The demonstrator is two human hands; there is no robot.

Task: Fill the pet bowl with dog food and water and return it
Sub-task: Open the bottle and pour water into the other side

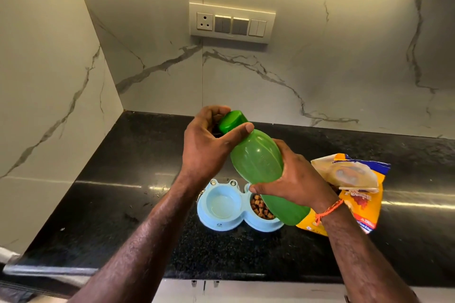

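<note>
A black speckled countertop [123, 216] runs into a corner of white, grey-veined marble wall [320, 56], where a switch panel [232, 22] with one socket sits above the work spot. On the counter lies a pale blue double pet bowl [222, 222]; its left well [221, 204] looks empty and dry as far as I can see, while the right well holds brown kibble [259, 208], partly hidden behind the bottle. Held in the air above the bowl is a green plastic bottle [258, 162], tilted so its cap end points up and to the left and its base hangs low over the kibble side. The left hand [209, 145] is curled around the green cap [232, 122], thumb and fingers closed on it, the cap seated on the neck. The right hand [299, 179] is wrapped firmly around the lower body of the bottle, an orange thread bracelet [328, 211] at that wrist. Just to the right of the bowl, an opened yellow and blue dog food bag [364, 202] lies on the counter, its top flap folded back, partly behind the right wrist
</note>
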